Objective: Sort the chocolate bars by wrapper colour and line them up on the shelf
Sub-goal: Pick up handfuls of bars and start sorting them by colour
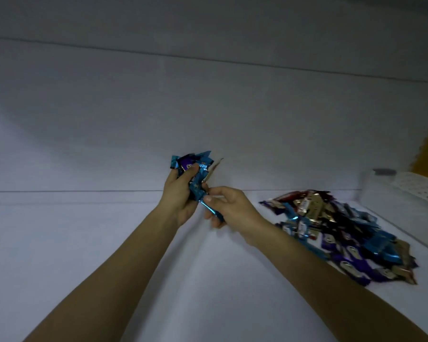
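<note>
My left hand (pixel 179 193) grips a bunch of chocolate bars (pixel 194 166) in blue and purple wrappers, held up over the white shelf (pixel 84 243). Just to its right, my right hand (pixel 229 207) pinches one blue-wrapped bar (pixel 209 209) between thumb and fingers, its upper end touching the bunch. A loose pile of bars (pixel 344 233) in blue, purple, gold and red wrappers lies on the shelf to the right of my right forearm.
The white back wall (pixel 208 107) rises behind the shelf. At the far right stands a white perforated divider (pixel 415 188) with a grey clip, and an orange patch shows beyond it.
</note>
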Demonstrator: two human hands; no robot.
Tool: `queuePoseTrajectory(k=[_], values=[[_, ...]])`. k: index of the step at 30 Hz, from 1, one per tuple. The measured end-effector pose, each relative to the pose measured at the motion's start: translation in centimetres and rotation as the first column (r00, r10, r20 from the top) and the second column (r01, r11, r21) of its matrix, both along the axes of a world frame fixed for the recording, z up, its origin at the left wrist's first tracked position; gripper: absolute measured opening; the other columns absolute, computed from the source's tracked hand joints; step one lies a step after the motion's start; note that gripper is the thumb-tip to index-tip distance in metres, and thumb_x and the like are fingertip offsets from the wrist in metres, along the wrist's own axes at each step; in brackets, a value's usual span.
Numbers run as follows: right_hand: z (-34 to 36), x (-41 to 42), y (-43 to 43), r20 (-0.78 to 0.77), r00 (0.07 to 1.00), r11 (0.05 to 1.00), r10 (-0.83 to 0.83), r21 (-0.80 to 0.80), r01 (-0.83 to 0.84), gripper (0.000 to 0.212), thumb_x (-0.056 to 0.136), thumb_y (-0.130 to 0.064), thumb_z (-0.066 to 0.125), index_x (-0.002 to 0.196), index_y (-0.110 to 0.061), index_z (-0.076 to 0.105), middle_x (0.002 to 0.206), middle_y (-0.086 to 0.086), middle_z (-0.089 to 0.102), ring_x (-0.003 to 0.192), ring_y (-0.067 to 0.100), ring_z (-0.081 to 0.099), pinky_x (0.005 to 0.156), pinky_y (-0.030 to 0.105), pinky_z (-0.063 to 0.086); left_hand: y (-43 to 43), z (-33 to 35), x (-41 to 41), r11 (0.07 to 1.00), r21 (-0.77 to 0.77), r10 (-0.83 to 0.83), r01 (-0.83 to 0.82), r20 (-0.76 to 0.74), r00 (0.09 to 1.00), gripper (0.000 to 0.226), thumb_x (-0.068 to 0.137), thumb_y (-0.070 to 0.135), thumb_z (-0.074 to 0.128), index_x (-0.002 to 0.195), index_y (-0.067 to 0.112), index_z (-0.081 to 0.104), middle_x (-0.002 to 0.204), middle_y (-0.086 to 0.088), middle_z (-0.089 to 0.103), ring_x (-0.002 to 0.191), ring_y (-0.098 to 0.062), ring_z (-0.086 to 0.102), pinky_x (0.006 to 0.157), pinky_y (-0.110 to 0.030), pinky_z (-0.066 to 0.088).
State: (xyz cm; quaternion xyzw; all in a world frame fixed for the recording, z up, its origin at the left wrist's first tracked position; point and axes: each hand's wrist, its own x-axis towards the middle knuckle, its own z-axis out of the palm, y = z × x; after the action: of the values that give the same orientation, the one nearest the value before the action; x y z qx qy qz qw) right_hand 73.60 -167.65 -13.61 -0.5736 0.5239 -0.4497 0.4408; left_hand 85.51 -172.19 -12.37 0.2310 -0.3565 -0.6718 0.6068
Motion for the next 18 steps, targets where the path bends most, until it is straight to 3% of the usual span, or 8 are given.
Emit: queuePoseTrajectory(k=[7,12,16,18], values=[[-1.8,11.2,-2.6,-0.016,0.997,0.996,0.080,0.033,-0.079,0.009,0.095,-0.016,0.055,0.099,-0.009,0.060,0.083,0.005,0.070,0.065,0.011,0.064,0.066,0.023,0.052,-0.2,-1.6,14.4,0.968,0.017,0.246,-0.250,0.128,0.961,0.015,0.095,0.009,0.055,0.107,0.018,0.057,0.102,-0.003,0.067,0.082,-0.013,0.063,0.058,-0.022,0.052],[-3.3,20.5,-6.4,-0.157,0.987,0.991,-0.033,-0.131,0.013,0.012,0.085,-0.019,0.069,0.094,-0.012,0.074,0.087,-0.002,0.070,0.078,0.010,0.061,0.066,0.014,0.046,0.5,-4.4,24.6,0.918,-0.054,0.383,-0.393,0.370,0.846,0.019,0.094,0.006,0.056,0.113,0.011,0.057,0.090,-0.006,0.066,0.074,-0.017,0.060,0.055,-0.022,0.051],[-4.0,26.2,-9.5,-0.161,0.986,0.993,-0.029,-0.119,0.010,0.014,0.080,-0.008,0.072,0.094,-0.009,0.073,0.094,0.007,0.073,0.089,0.017,0.067,0.082,0.028,0.054,0.1,-5.3,27.9,0.896,-0.026,0.428,-0.443,0.309,0.849,0.017,0.093,0.004,0.056,0.107,0.011,0.062,0.074,0.000,0.070,0.064,-0.015,0.059,0.053,-0.024,0.048],[-4.7,27.8,-10.2,-0.235,0.971,0.985,-0.033,-0.170,-0.008,0.014,0.082,-0.003,0.066,0.092,-0.011,0.071,0.093,0.007,0.072,0.088,0.021,0.067,0.080,0.032,0.056,-0.2,-5.3,28.3,0.914,-0.036,0.398,-0.404,0.275,0.875,0.017,0.094,0.001,0.053,0.105,0.012,0.061,0.076,0.000,0.073,0.065,-0.013,0.067,0.052,-0.021,0.051]])
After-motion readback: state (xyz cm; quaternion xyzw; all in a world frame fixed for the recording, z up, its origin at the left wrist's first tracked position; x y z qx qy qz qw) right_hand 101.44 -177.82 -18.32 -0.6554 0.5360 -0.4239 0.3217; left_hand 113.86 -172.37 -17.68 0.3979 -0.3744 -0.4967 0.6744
